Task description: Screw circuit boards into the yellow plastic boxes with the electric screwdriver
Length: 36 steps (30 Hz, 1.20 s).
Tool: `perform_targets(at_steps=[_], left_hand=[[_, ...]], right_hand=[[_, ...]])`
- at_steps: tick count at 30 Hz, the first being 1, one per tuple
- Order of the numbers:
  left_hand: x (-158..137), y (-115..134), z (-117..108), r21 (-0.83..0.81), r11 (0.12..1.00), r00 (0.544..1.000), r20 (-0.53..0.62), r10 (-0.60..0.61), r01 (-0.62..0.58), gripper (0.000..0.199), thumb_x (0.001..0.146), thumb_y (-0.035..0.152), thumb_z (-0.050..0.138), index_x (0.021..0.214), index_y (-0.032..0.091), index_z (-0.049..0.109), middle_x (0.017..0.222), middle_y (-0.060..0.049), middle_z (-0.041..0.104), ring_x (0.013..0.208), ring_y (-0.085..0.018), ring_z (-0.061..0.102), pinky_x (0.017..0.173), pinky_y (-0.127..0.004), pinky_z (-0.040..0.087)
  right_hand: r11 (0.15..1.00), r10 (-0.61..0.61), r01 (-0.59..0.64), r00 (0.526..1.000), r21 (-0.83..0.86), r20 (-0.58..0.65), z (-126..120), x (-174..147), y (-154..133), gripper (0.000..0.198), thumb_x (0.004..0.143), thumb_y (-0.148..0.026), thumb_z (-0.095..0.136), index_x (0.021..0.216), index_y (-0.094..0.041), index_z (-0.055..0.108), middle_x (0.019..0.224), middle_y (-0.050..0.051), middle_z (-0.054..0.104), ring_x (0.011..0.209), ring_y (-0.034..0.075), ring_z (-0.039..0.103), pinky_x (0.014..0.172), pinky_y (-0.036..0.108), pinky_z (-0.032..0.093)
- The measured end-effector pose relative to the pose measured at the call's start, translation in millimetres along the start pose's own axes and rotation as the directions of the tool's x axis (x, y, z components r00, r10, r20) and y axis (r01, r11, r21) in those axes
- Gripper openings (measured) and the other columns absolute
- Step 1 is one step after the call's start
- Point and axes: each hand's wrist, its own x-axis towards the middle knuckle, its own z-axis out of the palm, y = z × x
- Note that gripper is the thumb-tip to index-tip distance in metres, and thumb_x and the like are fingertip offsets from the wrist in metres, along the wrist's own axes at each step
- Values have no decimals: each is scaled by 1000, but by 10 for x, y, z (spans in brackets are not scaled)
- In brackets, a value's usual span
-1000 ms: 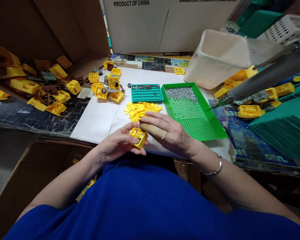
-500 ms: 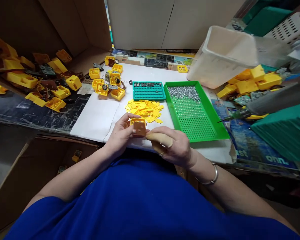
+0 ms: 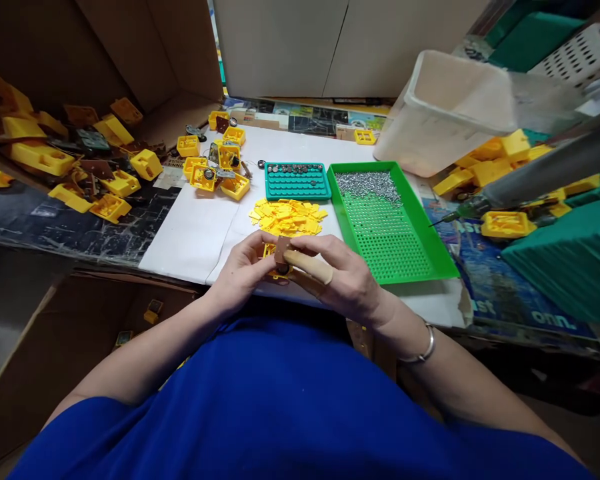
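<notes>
Close to my body, my left hand (image 3: 243, 270) is closed around a small yellow plastic housing (image 3: 269, 251). A brown flat piece (image 3: 282, 248), like a circuit board, stands up at the housing, with a dark round part just below it. My right hand (image 3: 343, 277) wears tan finger covers and pinches the brown piece from the right; some of its fingers are hidden under the housing. Just beyond my hands lies a pile of flat yellow plastic pieces (image 3: 287, 217).
Behind the pile sits a teal ridged tray (image 3: 297, 188) with round metal parts. A green tray (image 3: 405, 247) of small screws is at right, beside a hanging screwdriver (image 3: 455, 215). Yellow housings (image 3: 230, 158) with wired parts stand at left; a translucent bin (image 3: 445, 113) is at back right.
The brown piece lay flat over the housing and now stands raised between my fingers. My right hand has moved up and left onto it. The hanging screwdriver has swung slightly left.
</notes>
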Motion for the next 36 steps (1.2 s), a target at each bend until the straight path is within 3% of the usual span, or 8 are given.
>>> perform_targets(at_steps=[4,6,9,13,19,25,30,36], left_hand=[[-16,26,-21,-26,998,995,78,-61,63,34,76,39,78,94,19,58,88,0,69,69,-13,65,60,-25,58],[-21,44,-8,-20,998,993,102,-56,58,31,77,35,78,94,19,58,87,0,68,72,-13,65,64,-25,58],[-9,51,20,-11,1000,999,26,22,-22,35,72,31,82,95,19,59,91,1,66,79,-12,64,73,-26,58],[25,19,28,-9,997,993,-87,81,-82,38,72,33,82,100,20,60,90,1,67,79,-13,66,72,-24,56],[32,45,-12,-138,990,999,-23,-35,32,43,71,24,77,108,22,55,91,-1,71,90,-20,72,84,-32,53],[62,99,24,-170,980,994,-1,-109,108,40,74,29,74,107,19,54,86,-2,73,84,-20,72,83,-33,51],[86,41,37,-147,988,999,18,-47,49,36,74,25,76,104,20,56,81,0,72,75,-14,69,74,-26,51],[67,-26,14,-63,994,995,-59,80,-84,27,77,25,75,102,20,66,89,0,70,78,-13,65,70,-22,52]], right_hand=[[999,33,-33,999,22,2,-72,80,25,18,94,-17,60,111,-20,64,97,7,70,90,16,68,76,30,60],[999,42,-43,999,-19,-26,-95,105,23,13,94,-18,60,106,-21,64,99,8,71,92,17,69,78,32,60],[998,32,-35,998,-45,-52,-87,98,-8,17,94,-18,58,111,-20,60,107,11,73,99,18,71,84,33,61],[994,-46,38,996,-103,-80,-8,12,-74,28,92,-16,61,120,-18,56,99,10,76,91,15,73,78,27,63],[962,-147,129,987,-241,-61,10,-66,-96,29,91,-13,61,119,-9,57,94,12,77,83,17,73,69,27,63],[923,-246,226,969,-310,-28,-30,-14,-95,25,92,-9,55,117,-6,59,88,12,76,79,18,73,65,27,62],[973,-143,131,988,-190,-51,26,-44,-112,30,92,-8,55,122,-8,56,95,14,74,86,19,72,74,31,63],[999,38,-38,999,-13,-34,2,-15,-106,21,91,-10,58,111,-14,61,96,12,73,87,18,69,77,32,61]])
